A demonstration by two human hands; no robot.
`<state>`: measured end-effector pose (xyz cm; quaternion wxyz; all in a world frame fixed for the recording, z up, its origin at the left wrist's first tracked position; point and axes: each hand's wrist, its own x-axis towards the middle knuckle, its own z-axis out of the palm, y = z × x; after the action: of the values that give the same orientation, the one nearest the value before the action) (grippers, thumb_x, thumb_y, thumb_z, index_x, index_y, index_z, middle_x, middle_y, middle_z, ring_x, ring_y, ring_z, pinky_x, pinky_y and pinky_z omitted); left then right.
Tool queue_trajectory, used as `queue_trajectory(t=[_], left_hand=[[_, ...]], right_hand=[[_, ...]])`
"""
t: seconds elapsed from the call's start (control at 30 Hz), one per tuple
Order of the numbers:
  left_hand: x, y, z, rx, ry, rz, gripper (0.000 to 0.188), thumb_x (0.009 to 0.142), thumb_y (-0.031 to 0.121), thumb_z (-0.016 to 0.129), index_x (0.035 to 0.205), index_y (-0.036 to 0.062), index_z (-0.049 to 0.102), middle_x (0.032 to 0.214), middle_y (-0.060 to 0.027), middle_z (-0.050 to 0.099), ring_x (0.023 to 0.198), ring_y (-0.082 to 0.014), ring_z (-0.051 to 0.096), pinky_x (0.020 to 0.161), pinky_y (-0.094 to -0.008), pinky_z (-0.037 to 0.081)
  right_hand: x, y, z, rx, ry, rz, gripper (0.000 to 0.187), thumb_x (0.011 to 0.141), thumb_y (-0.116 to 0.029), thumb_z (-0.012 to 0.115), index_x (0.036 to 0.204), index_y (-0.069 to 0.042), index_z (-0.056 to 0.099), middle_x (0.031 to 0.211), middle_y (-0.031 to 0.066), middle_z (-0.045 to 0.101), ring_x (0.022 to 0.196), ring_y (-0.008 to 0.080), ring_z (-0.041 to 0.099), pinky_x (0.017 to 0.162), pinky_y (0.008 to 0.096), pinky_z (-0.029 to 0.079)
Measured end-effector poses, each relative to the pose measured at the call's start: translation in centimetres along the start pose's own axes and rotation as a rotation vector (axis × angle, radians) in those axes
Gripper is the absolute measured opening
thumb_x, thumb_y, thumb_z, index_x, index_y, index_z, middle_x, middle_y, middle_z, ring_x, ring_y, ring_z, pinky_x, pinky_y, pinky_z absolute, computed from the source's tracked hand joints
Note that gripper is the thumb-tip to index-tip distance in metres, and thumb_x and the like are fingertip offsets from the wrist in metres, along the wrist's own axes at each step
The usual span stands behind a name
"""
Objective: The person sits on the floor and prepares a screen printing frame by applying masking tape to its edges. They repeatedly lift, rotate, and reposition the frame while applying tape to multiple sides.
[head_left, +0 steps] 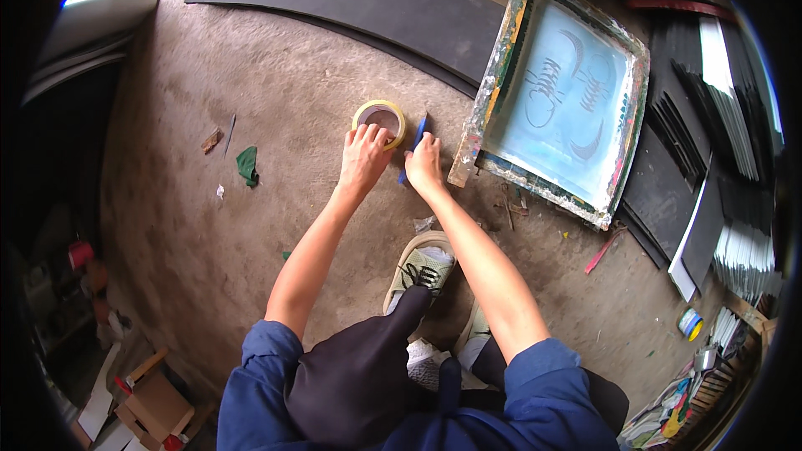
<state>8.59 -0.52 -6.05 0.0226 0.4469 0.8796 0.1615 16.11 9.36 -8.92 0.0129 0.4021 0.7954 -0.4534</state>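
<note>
This place seems to be a workshop, most likely for screen printing. The clearest sign is at the upper right of the frame: a wooden printing screen (494, 75) with blue mesh, its wood covered with many paint colours. Large dark sheets (342, 4) lie along the top, and stacks of thin sheets (668, 138) fill the right side. The floor (167, 142) is rough, stained and scattered with scraps — a working floor. A roll of yellow tape (401, 124), near the centre, also suits such a place.
</note>
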Motion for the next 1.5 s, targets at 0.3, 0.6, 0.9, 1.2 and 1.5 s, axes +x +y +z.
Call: queue_trajectory(t=[0.3, 0.6, 0.9, 1.2, 1.5], left_hand=[[3.8, 2.6, -6.5, -0.220, 0.090, 0.058, 0.015, 0.075, 0.016, 0.065, 0.088, 0.0078, 0.061, 0.087, -0.0057, 0.058, 0.086, -0.0241, 0.053, 0.077, -0.0357, 0.041], [10.8, 11.3, -2.7, -0.201, -0.393, 0.539, 0.028, 0.080, 0.021, 0.061, 0.105, 0.0078, 0.060, 0.105, -0.0080, 0.056, 0.102, -0.0270, 0.046, 0.091, -0.0370, 0.040], [11.5, 12.4, -1.6, -0.126, -0.555, 0.406, 0.017, 0.074, 0.027, 0.064, 0.086, 0.0143, 0.065, 0.101, 0.0002, 0.056, 0.102, -0.0224, 0.041, 0.093, -0.0379, 0.031], [11.8, 11.4, -2.9, -0.439, -0.587, 0.355, 0.019, 0.079, 0.020, 0.064, 0.085, 0.0035, 0.058, 0.084, -0.0087, 0.059, 0.086, -0.0240, 0.053, 0.080, -0.0354, 0.042], [9.3, 12.5, -6.8, -0.427, -0.409, 0.415, 0.011, 0.078, 0.009, 0.061, 0.083, 0.0012, 0.056, 0.079, -0.0089, 0.061, 0.077, -0.0224, 0.059, 0.071, -0.0337, 0.046]], right_hand=[[-3.8, -0.5, -21.2, -0.042, -0.232, -0.411, 0.032, 0.083, -0.012, 0.057, 0.113, -0.001, 0.053, 0.102, 0.0151, 0.051, 0.083, 0.0208, 0.058, 0.077, 0.0297, 0.048], [-4.7, 15.1, -38.1, -0.337, 0.017, -0.120, 0.024, 0.078, -0.011, 0.060, 0.101, -0.006, 0.063, 0.093, 0.0133, 0.058, 0.087, 0.0253, 0.058, 0.079, 0.0340, 0.045], [-5.6, 19.9, -34.9, -0.343, 0.102, -0.101, 0.016, 0.072, -0.006, 0.066, 0.088, -0.008, 0.063, 0.098, 0.0098, 0.047, 0.097, 0.0283, 0.048, 0.086, 0.0368, 0.040], [-6.4, 20.3, -34.4, -0.304, 0.162, -0.157, 0.011, 0.071, -0.008, 0.066, 0.080, -0.005, 0.060, 0.096, 0.0099, 0.049, 0.095, 0.0289, 0.049, 0.083, 0.0374, 0.040], [-9.4, 17.9, -35.8, -0.050, 0.209, -0.106, 0.009, 0.079, -0.004, 0.058, 0.084, 0.000, 0.052, 0.080, 0.0137, 0.057, 0.078, 0.0282, 0.057, 0.071, 0.0345, 0.044]])
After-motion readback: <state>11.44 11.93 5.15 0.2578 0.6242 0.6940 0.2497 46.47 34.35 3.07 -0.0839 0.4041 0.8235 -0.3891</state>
